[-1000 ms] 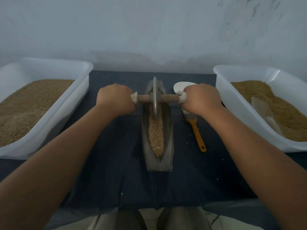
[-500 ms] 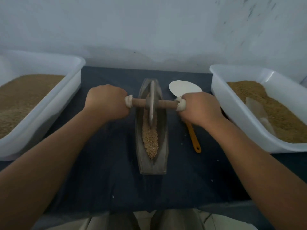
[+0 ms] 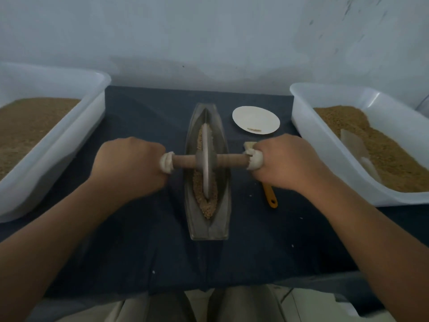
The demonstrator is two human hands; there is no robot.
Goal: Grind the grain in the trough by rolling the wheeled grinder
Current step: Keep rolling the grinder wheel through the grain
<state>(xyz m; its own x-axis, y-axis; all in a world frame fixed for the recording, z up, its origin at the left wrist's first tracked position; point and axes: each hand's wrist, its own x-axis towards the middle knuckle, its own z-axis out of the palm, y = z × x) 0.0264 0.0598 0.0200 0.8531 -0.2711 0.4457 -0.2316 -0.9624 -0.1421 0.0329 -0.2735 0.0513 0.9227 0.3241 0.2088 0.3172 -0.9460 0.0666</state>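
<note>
A narrow boat-shaped metal trough (image 3: 222, 219) lies lengthwise on the dark cloth, with tan grain (image 3: 210, 205) along its groove. The wheeled grinder (image 3: 207, 160), a thin metal disc on a wooden axle with white-wrapped ends, stands upright in the groove near the trough's middle. My left hand (image 3: 130, 163) is closed around the axle's left end. My right hand (image 3: 285, 162) is closed around the right end. Grain shows both ahead of and behind the disc.
White tubs of grain stand at the left (image 3: 69, 126) and right (image 3: 308, 126); the right one holds a pale scoop (image 3: 352, 145). A small white dish (image 3: 255, 119) sits behind my right hand. A brush with an orange handle (image 3: 270, 197) lies beside the trough.
Both hands have pulled the grinder toward me along the trough, from its far end to about the middle. The white dish is now fully uncovered.
</note>
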